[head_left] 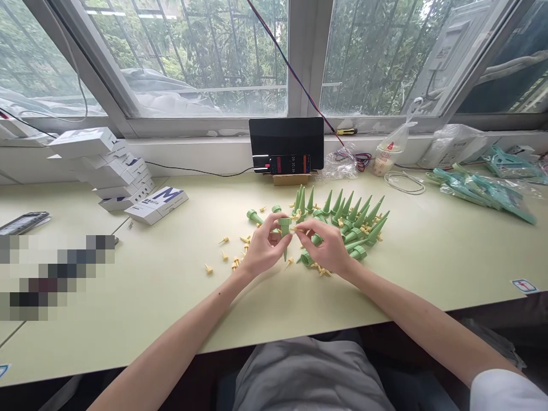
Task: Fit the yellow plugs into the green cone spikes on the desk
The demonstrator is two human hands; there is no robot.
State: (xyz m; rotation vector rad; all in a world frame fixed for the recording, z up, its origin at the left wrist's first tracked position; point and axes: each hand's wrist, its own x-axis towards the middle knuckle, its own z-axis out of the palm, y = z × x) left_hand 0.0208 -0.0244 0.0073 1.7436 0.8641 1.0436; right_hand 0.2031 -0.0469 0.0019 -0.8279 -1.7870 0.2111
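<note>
Between the thumb and fingers of my left hand (262, 249) is a green plastic plant-watering spike (285, 226), its wide ribbed cap up and its point down. My right hand (329, 246) is beside it, pinching a small yellow plastic valve (295, 229) close to the side of the spike; whether the two touch I cannot tell. Behind and right of my hands, many green spikes (327, 203) stand points up, while others (358, 253) lie on their sides. Small yellow valves (208, 269) are scattered on the table to the left and among the spikes.
On the pale table (171, 314), a phone (289, 164) leans against a black panel (286, 134) at the back. White boxes (115, 168) are stacked on the left. A bagged cup (387, 157), a coiled cable (405, 183) and green items in plastic bags (483, 191) are at the right.
</note>
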